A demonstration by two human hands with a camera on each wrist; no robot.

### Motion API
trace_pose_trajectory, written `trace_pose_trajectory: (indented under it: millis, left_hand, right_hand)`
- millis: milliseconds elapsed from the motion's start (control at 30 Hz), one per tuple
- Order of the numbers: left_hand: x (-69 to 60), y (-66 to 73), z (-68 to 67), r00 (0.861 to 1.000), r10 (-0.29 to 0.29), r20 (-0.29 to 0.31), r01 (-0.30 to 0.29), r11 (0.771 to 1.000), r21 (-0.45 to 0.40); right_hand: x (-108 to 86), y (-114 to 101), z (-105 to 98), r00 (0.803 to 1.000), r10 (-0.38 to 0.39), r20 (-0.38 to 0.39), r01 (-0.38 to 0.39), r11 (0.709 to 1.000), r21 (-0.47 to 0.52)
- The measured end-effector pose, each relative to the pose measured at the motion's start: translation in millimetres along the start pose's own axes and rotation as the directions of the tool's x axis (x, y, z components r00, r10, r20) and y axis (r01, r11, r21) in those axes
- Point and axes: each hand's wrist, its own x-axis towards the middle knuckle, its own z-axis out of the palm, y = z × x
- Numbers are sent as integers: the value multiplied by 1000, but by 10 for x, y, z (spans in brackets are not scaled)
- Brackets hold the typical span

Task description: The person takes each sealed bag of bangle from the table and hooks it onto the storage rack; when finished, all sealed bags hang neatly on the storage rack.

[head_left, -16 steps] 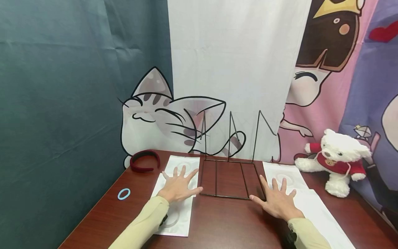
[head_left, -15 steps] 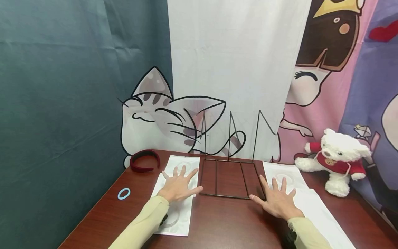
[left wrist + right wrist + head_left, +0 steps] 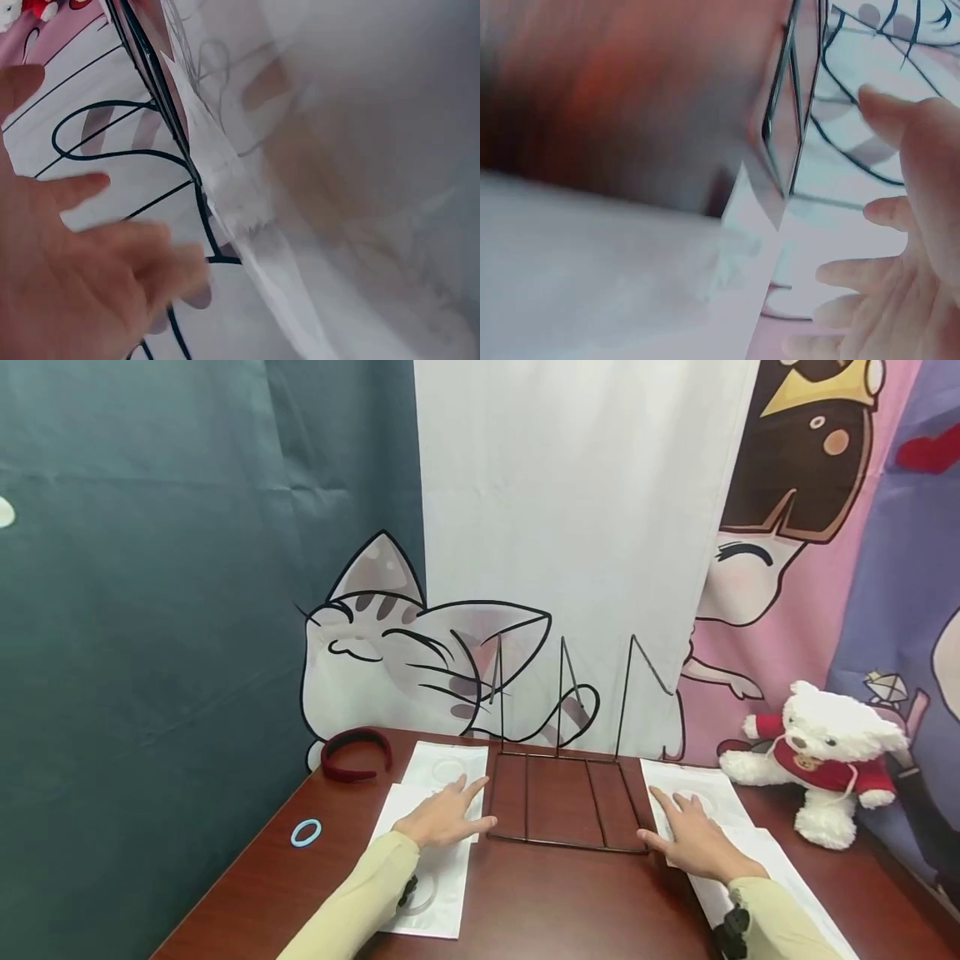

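At the left of the tabletop (image 3: 247, 893), a dark red headband (image 3: 327, 763) rests toward the back and a pale blue ring (image 3: 295, 837) nearer the front, presumably set there to leave the middle unobstructed. Next, two white packets (image 3: 442, 910) lie overlapped, apparently fanned so that each can be reached. Over them is the left hand (image 3: 442, 817), fingers loose and grasping nothing; contact cannot be confirmed. Centrally, between the hands, a dark wire rack (image 3: 557, 756) sits base flat, bent prongs upright at the rear, a stance likely chosen for stability. By its right front corner is the right hand (image 3: 697, 843), likewise released, contact undetermined. Beneath and beyond it, white sheets (image 3: 787, 885) overlap, roughly mirroring the left pair. Furthest right, a white plush bear (image 3: 821, 760) sits near the backdrop (image 3: 870, 610), seemingly kept aside.
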Motion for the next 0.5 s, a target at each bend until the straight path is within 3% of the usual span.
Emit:
trace_pose_trajectory:
  millis: [100,200,500]
  left_hand:
    - [5,-4,41,998,49,40,-47,997,-55]
    - [45,12,52,995,85,61,-81,995,-55]
    - [76,97,68,988,95,121,-92,995,-34]
  right_hand:
    - [3,172,-22,999,-31,-7,32,999,33]
    - [22,365,-67,999,-37,-10,37,999,32]
    - [-70,905,-162,999,36,15,-36,999,-7]
